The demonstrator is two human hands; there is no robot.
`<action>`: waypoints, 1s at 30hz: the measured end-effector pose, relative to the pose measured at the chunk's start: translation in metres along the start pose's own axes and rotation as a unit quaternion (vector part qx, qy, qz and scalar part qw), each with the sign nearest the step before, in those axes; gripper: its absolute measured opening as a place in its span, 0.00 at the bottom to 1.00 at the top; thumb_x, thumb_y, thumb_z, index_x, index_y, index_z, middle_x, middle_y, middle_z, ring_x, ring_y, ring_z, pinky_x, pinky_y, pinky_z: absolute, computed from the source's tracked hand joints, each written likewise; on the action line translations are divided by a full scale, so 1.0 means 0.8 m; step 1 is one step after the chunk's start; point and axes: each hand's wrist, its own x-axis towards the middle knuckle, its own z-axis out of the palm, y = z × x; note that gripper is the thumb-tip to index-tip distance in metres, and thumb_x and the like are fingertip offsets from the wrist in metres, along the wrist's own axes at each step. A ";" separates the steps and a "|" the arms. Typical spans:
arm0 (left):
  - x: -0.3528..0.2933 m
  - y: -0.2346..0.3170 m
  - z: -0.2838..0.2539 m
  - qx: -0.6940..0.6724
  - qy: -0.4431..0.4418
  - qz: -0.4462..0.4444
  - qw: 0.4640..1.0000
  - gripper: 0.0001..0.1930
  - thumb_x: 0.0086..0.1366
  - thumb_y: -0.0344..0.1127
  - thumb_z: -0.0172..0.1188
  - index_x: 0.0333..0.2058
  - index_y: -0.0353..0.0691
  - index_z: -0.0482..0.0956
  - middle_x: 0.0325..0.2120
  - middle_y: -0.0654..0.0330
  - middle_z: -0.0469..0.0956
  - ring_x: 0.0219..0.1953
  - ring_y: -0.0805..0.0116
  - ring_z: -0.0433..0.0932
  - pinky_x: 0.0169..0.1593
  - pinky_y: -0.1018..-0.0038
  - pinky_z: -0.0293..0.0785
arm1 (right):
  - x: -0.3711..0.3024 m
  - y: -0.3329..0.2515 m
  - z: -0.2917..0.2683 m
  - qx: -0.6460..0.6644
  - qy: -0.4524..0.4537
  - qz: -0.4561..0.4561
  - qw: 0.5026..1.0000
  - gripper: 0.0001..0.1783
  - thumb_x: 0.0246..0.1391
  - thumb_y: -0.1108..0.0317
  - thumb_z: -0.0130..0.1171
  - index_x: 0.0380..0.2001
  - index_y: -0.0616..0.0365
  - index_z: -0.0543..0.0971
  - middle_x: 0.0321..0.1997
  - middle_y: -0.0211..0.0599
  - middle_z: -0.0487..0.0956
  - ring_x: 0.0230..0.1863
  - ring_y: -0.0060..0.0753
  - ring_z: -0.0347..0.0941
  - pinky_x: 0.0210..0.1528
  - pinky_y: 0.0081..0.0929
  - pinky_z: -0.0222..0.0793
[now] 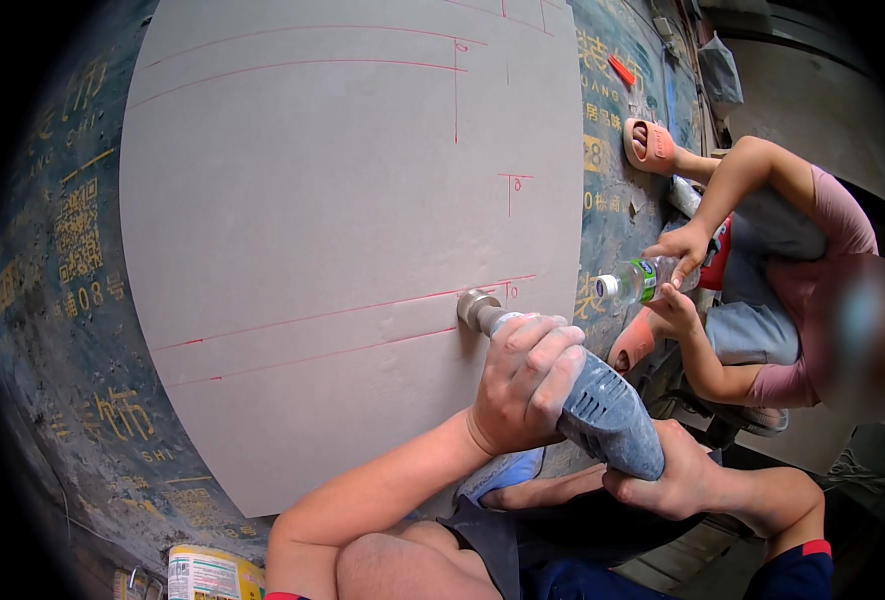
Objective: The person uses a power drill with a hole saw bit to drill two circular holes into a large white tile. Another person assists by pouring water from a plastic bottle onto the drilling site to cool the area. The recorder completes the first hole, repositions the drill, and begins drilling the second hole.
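Note:
A grey electric drill (607, 412) points its metal chuck (476, 308) at a large pale grey board (342, 180) marked with thin red lines. The chuck meets the board beside a red line near the board's right edge. My left hand (525, 382) wraps around the front of the drill's body. At the rear of the tool, my right hand (674, 478) grips it from below. My bent knees show at the lower edge.
The board lies on a worn blue surface with yellow printing (72, 300). Another person sits at the right holding a clear plastic bottle (637, 280), one foot in a pink slipper (650, 146). A printed can (212, 575) stands at the bottom left.

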 end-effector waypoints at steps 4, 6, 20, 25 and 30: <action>0.004 -0.001 0.002 0.007 0.004 0.000 1.000 0.28 0.58 0.30 0.68 0.56 0.35 0.68 0.51 0.45 0.80 0.51 0.45 0.81 0.56 0.45 0.76 | 0.000 -0.008 -0.006 0.005 -0.006 0.006 1.000 0.12 0.53 0.69 0.66 0.39 0.63 0.81 0.28 0.32 0.82 0.31 0.23 0.78 0.38 0.28 0.76; 0.005 -0.002 0.003 0.012 0.008 0.000 1.000 0.28 0.58 0.31 0.68 0.56 0.35 0.68 0.51 0.45 0.80 0.51 0.45 0.81 0.56 0.45 0.76 | 0.001 -0.011 -0.009 0.016 -0.011 0.015 1.000 0.12 0.53 0.69 0.66 0.39 0.63 0.81 0.29 0.31 0.82 0.31 0.23 0.77 0.38 0.28 0.76; 0.018 -0.001 0.017 0.014 -0.006 -0.016 1.000 0.28 0.58 0.32 0.67 0.56 0.34 0.70 0.49 0.45 0.81 0.50 0.44 0.82 0.56 0.44 0.76 | 0.007 0.002 -0.039 0.093 -0.065 0.066 0.991 0.13 0.55 0.67 0.68 0.39 0.65 0.80 0.30 0.31 0.81 0.33 0.22 0.77 0.40 0.28 0.75; 0.015 -0.001 0.022 0.029 -0.005 -0.012 1.000 0.28 0.58 0.31 0.67 0.57 0.35 0.70 0.49 0.46 0.81 0.50 0.45 0.82 0.56 0.44 0.76 | 0.008 0.009 -0.043 0.110 -0.072 0.073 0.989 0.11 0.55 0.68 0.68 0.38 0.64 0.81 0.30 0.31 0.82 0.34 0.21 0.77 0.40 0.27 0.75; 0.010 0.000 0.027 0.042 -0.006 -0.003 0.999 0.27 0.59 0.31 0.66 0.56 0.36 0.70 0.49 0.46 0.81 0.51 0.46 0.82 0.57 0.45 0.76 | 0.009 0.027 -0.044 0.117 -0.082 0.050 0.988 0.11 0.54 0.70 0.67 0.38 0.65 0.82 0.31 0.31 0.82 0.34 0.21 0.77 0.40 0.26 0.76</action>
